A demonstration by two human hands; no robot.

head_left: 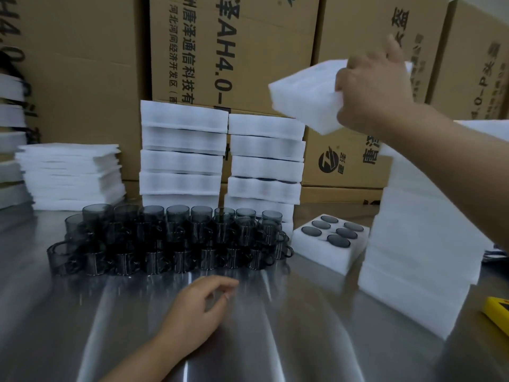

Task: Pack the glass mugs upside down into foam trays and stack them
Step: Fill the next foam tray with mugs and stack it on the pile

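**Foam tray lifted at two o'clock, open steel in front**

The right hand [374, 86] grips a white foam tray [305, 97] by its near end, holding it tilted in the air above the tall stack of empty trays [418, 230] at three o'clock. The left hand [198, 307] hovers at six o'clock, fingers loosely curled, holding nothing.

The steel table [275, 340] lies bare from six o'clock up to the smoky glass mugs [170, 238], which crowd together upside down at ten to twelve o'clock. Between the mugs and the tall stack, a filled tray [330, 244] sits flat with six dark mug bases showing. Two columns of packed trays [220, 158] stand at twelve o'clock against cardboard boxes [248, 51]. Flat foam sheets [71, 175] pile at ten o'clock. A yellow object [495, 312] touches the four o'clock edge.
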